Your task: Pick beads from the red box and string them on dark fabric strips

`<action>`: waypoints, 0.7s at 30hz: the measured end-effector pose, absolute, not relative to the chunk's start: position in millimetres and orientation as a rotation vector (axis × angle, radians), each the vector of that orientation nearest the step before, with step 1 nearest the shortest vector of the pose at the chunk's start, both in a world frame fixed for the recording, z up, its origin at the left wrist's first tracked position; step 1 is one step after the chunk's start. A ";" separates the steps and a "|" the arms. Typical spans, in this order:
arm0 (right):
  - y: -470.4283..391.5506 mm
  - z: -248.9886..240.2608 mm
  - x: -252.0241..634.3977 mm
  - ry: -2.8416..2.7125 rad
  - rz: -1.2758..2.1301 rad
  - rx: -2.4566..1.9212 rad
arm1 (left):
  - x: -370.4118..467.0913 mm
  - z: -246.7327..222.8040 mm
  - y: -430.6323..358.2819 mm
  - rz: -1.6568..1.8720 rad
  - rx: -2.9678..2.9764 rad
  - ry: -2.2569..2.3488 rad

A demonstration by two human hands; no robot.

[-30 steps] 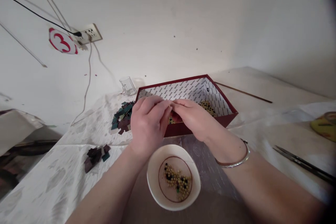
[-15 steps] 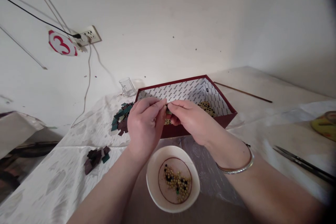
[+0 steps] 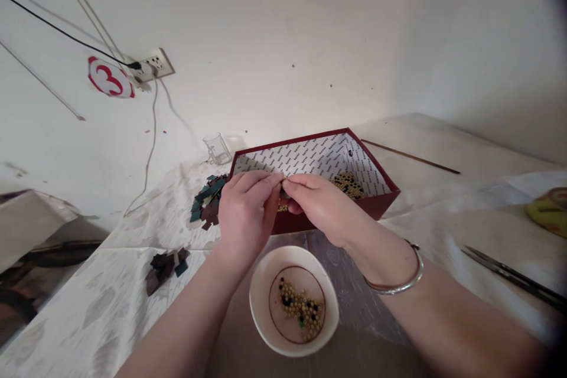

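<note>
My left hand (image 3: pixel 248 204) and my right hand (image 3: pixel 316 198) meet fingertip to fingertip over the front edge of a dark red box (image 3: pixel 390 198). Both are closed in a pinch. Whatever small piece sits between them is mostly covered by the fingers, and I cannot make it out. Inside the box, which has a white printed lining, lie many gold and black beads (image 3: pixel 348 185). Below my wrists stands a white bowl (image 3: pixel 261 307) holding loose gold beads (image 3: pixel 305 307), some black ones and a green bit. A metal bangle (image 3: pixel 394 289) circles my right wrist.
Left of the box is a heap of dark green and brown flat pieces (image 3: pixel 208 198), with a smaller pile (image 3: pixel 163 269) nearer. Behind stands a glass mug (image 3: pixel 217 149). To the right lie a thin stick (image 3: pixel 411 156), black pointed tweezers or scissors (image 3: pixel 509 271) and a yellow object (image 3: pixel 549 212).
My hands stay together, with the fingertips slightly shifted; the dark and green bit between them shows less. The whole view has moved a little.
</note>
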State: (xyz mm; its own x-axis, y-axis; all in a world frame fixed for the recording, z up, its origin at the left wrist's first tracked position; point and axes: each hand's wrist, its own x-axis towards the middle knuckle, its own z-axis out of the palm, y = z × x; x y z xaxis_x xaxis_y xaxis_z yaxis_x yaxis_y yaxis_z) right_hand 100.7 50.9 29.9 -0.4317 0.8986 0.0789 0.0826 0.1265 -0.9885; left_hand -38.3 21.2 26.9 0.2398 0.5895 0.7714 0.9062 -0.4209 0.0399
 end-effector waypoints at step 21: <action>51.1 27.6 98.2 -1.690 1.417 -0.942 | -45.9 40.8 21.4 -1.288 -2.206 -1.860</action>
